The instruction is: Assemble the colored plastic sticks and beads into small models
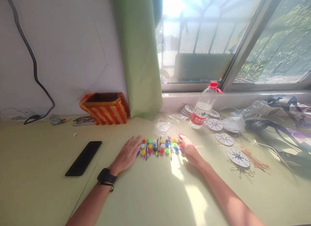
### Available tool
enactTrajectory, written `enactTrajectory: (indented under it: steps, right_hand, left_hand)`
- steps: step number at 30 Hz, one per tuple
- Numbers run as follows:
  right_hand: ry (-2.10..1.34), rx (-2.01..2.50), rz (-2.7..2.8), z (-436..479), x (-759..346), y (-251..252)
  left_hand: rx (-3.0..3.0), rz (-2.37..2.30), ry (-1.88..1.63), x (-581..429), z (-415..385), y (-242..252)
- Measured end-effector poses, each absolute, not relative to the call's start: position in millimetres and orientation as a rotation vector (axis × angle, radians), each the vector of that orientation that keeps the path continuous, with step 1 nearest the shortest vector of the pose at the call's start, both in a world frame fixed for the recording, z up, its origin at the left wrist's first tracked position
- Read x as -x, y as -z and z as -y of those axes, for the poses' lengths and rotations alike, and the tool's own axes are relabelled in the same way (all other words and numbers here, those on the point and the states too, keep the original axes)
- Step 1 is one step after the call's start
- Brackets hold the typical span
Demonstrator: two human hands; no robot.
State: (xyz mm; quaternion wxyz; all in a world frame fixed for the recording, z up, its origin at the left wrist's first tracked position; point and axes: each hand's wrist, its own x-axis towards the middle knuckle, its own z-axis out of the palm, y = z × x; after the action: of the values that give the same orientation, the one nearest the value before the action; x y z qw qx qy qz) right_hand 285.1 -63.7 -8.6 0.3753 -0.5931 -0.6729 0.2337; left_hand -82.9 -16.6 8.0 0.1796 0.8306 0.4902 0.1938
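A flat cluster of small coloured plastic discs and rods (159,146) lies on the pale green table (150,193). My left hand (127,154), with a black watch on the wrist, rests flat at the cluster's left edge, fingers stretched out and touching the nearest discs. At the cluster's right edge my right hand (189,150) lies palm down, its fingers extended against the discs there. Neither hand holds anything.
A black phone (84,158) lies at the left. A red-and-yellow striped box (105,107) stands by the green curtain (141,54). A water bottle (202,106) stands behind, white round cards (238,156) and dark cables (279,125) at the right.
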Motion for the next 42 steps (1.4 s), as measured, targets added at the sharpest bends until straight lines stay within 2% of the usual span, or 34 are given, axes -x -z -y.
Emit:
enactTrajectory:
  steps: [8, 13, 18, 24, 34, 42]
  right_hand:
    - [-0.671, 1.453, 1.699, 62.5, -288.6, 8.0]
    - [-0.762, 1.424, 1.283, 48.3, -310.5, 14.7]
    - [-1.049, 1.092, 0.723, 31.1, -342.8, 24.6]
    - [-1.205, 0.902, 0.558, 27.3, -360.9, 26.5]
    - [-1.054, 1.002, 0.692, 28.7, -348.1, 23.5]
    - [-0.839, 1.223, 0.985, 27.5, -334.5, 20.4]
  left_hand:
    - [-2.134, -1.351, -0.751, 81.5, 14.4, -8.1]
    - [-1.595, -1.324, -1.097, 91.6, -1.5, -6.4]
    - [-1.07, -1.173, -1.326, 102.7, -18.1, -13.2]
    - [-0.669, -1.15, -1.493, 104.2, -18.3, -28.8]
    - [-0.709, -1.142, -1.525, 99.5, -22.5, -24.8]
    - [-1.139, -1.354, -1.476, 84.2, -23.4, -12.8]
